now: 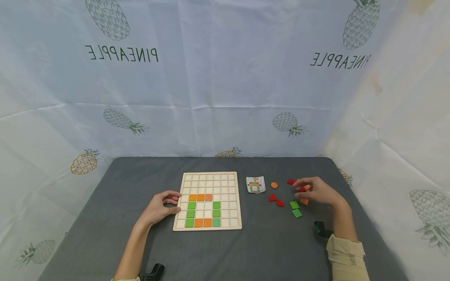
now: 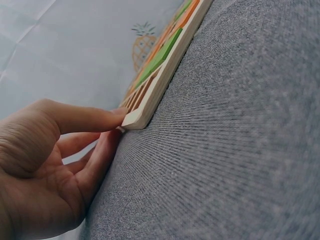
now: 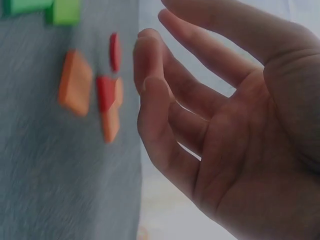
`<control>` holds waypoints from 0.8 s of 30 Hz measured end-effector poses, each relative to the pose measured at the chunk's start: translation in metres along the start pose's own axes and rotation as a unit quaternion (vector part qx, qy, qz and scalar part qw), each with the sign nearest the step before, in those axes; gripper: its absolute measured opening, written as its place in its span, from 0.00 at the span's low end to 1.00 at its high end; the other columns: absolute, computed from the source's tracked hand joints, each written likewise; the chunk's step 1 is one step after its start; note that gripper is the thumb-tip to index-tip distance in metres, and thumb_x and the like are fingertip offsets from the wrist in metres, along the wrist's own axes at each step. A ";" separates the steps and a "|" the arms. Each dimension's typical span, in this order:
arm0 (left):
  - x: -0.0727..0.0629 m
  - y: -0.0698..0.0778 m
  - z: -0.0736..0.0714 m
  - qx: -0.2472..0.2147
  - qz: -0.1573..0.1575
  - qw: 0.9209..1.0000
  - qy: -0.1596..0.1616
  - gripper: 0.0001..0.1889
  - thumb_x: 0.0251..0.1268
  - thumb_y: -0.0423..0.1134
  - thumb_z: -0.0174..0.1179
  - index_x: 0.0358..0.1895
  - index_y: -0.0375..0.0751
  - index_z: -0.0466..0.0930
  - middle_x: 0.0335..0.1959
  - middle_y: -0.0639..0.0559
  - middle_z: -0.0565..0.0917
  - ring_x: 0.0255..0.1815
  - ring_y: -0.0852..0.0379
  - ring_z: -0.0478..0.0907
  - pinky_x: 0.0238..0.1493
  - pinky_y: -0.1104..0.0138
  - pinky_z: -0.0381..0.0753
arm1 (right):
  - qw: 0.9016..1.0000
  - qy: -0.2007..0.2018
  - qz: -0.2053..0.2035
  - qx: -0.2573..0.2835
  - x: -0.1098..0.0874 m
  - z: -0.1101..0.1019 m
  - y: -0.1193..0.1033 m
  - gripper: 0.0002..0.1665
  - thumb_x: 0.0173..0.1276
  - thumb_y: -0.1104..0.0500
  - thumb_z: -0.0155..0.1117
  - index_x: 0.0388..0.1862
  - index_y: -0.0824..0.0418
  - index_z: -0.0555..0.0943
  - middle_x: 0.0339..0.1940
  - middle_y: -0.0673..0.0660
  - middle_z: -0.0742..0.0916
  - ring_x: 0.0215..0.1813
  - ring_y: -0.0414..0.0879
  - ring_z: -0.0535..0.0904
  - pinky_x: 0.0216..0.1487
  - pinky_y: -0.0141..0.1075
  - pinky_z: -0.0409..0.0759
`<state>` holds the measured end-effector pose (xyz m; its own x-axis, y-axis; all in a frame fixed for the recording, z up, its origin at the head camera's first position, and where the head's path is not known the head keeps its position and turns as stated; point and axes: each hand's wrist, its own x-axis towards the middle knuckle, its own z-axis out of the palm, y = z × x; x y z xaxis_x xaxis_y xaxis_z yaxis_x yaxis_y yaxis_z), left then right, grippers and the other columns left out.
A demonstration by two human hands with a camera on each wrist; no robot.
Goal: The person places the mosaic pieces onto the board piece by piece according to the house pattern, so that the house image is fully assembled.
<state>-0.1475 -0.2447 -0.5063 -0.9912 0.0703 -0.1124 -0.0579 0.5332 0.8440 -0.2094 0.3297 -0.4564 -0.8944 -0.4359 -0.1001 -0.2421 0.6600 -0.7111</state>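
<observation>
A pale wooden grid board (image 1: pixel 240 218) lies on the dark table with orange and green square tiles in its lower rows. At its left edge, my left hand (image 1: pixel 158 208) grips the rim, and the left wrist view shows the thumb over the corner with fingers below. My right hand (image 1: pixel 320 191) hovers over loose pieces at the right. Its fingers are loosely bent in the right wrist view, with nothing visible between them. Near it lie green tiles (image 1: pixel 294 205), an orange tile (image 3: pixel 75 85) and red pieces (image 1: pixel 280 203); the hand partly hides some.
A small printed pattern card (image 1: pixel 255 185) lies right of the board, beside an orange disc (image 1: pixel 274 185). Grey cloth covers the table (image 1: pixel 133 175). Behind it hangs a white curtain (image 1: pixel 211 86) with pineapple prints. Dark straps (image 1: pixel 321 229) sit at both wrists.
</observation>
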 end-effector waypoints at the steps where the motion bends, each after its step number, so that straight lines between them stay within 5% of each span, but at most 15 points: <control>1: 0.000 0.000 0.000 -0.001 -0.001 1.000 0.000 0.29 0.59 0.29 0.79 0.64 0.30 0.82 0.54 0.38 0.87 0.50 0.52 0.85 0.48 0.71 0.82 | 1.000 -0.003 0.004 -0.002 -0.001 0.000 0.004 0.22 0.74 0.58 0.75 0.61 0.68 0.86 0.60 0.70 0.88 0.53 0.50 0.86 0.42 0.34 0.84; 11: 0.000 -0.001 0.000 -0.004 0.002 1.000 -0.002 0.29 0.59 0.29 0.78 0.65 0.29 0.82 0.54 0.37 0.87 0.50 0.52 0.85 0.48 0.72 0.82 | 0.996 -0.024 0.074 0.034 -0.011 -0.003 0.026 0.23 0.72 0.57 0.77 0.62 0.65 0.86 0.62 0.68 0.87 0.46 0.39 0.80 0.38 0.39 0.85; 24: 0.000 -0.001 -0.001 -0.003 0.003 1.000 -0.004 0.29 0.59 0.29 0.78 0.65 0.29 0.82 0.54 0.37 0.87 0.50 0.53 0.85 0.48 0.72 0.81 | 0.996 -0.029 0.071 0.037 -0.014 0.001 0.038 0.24 0.68 0.61 0.78 0.61 0.66 0.86 0.51 0.61 0.87 0.36 0.37 0.78 0.36 0.36 0.83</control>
<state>-0.1478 -0.2457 -0.5065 -0.9906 0.0796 -0.1115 -0.0530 0.5279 0.8476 -0.2054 0.3597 -0.4827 -0.8939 -0.3774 -0.2417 -0.0842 0.6711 -0.7366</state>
